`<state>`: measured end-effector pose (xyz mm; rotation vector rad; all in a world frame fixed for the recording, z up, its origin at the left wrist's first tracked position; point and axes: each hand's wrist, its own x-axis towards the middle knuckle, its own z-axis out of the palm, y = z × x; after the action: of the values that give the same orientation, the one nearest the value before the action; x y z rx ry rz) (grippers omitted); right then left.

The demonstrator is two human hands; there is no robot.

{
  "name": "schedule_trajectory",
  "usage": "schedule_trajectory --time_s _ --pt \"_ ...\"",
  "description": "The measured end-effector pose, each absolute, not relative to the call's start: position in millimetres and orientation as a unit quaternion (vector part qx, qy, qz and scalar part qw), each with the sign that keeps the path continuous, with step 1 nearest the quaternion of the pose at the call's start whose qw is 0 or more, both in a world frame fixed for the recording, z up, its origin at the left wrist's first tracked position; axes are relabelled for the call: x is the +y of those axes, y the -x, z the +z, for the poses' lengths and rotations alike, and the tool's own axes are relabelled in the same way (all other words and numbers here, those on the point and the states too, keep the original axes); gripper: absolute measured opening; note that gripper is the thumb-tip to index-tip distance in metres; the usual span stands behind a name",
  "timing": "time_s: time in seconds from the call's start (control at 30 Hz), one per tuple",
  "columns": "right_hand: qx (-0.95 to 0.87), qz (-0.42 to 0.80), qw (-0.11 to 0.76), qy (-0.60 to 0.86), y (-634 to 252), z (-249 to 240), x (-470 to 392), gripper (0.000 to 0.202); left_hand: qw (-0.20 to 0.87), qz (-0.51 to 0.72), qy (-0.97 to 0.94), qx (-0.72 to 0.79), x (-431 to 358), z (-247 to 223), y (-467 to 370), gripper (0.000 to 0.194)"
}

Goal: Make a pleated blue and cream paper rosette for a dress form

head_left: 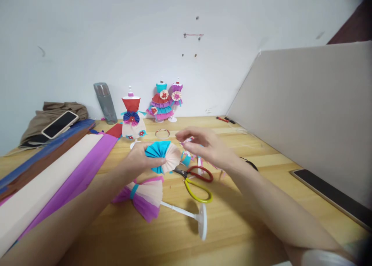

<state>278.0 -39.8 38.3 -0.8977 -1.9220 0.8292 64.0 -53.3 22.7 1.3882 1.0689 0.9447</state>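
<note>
So the left hand (138,157) has a pleated paper rosette (166,149) pinched between thumb and fingers, half blue, half cream, held up over the middle of the desk (116,242). The right hand (205,145) is just beside it with fingers loosely apart, and I can't see anything in it.

Progress-wise, I'd call it partway. The rosette looks pleated and fanned out pretty much all the way round, but no flower shows at its center, and the left thumb covers part of it. Below it, a purple and cream dress (149,196) lies on its side on a white stand (186,212), blue band on, no rosette visible. At the back, 3 little dresses (130,120) stand upright with rosettes and red flowers in place, so those look done to me. Going by them, I'd guess a center piece and attaching are what's left here.

Scissors (185,175) and paper scraps (187,158) are near the hands, long paper strips (52,181) off to the left.

Brands or labels? Nothing readable, not on the bottle (106,107) or the 2 phones (60,124) either.
</note>
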Motion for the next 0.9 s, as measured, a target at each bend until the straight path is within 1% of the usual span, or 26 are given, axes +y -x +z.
schedule_trajectory --time_s 0.07,0.13,0.23,0.37,0.43,0.5,0.57,0.63,0.7,0.8,0.9 --pt "-0.779 0.322 0.424 0.330 -264 41 -39 0.019 0.540 0.393 -0.599 0.442 -56 23 -66 0.015" --pt "-0.792 0.327 0.414 0.307 -253 39 -37 0.007 0.510 0.386 -0.629 0.441 -57 22 -68 0.014" --pt "-0.761 0.397 0.422 0.292 -246 31 -33 0.017 0.459 0.359 -0.672 0.456 -58 21 -69 0.022" --pt "-0.679 0.536 0.389 0.317 -249 27 -32 0.019 0.419 0.322 -0.694 0.488 -54 19 -65 0.022" --pt "-0.665 0.549 0.399 0.313 -252 28 -32 0.021 0.405 0.326 -0.698 0.493 -52 16 -64 0.021" --pt "-0.677 0.513 0.432 0.303 -254 29 -33 0.023 0.406 0.334 -0.693 0.494 -49 12 -63 0.020" --pt "-0.712 0.446 0.454 0.299 -254 30 -34 0.026 0.417 0.335 -0.685 0.495 -47 9 -62 0.020" --pt "-0.756 0.374 0.450 0.293 -254 29 -35 0.032 0.425 0.328 -0.683 0.494 -44 6 -62 0.019" --pt "-0.792 0.327 0.425 0.291 -253 26 -35 0.032 0.429 0.313 -0.693 0.488 -43 5 -61 0.016" --pt "-0.800 0.334 0.408 0.286 -251 24 -35 0.022 0.429 0.299 -0.710 0.473 -43 5 -61 0.015" --pt "-0.787 0.335 0.429 0.290 -250 24 -37 0.022 0.399 0.311 -0.727 0.465 -45 4 -63 0.018"
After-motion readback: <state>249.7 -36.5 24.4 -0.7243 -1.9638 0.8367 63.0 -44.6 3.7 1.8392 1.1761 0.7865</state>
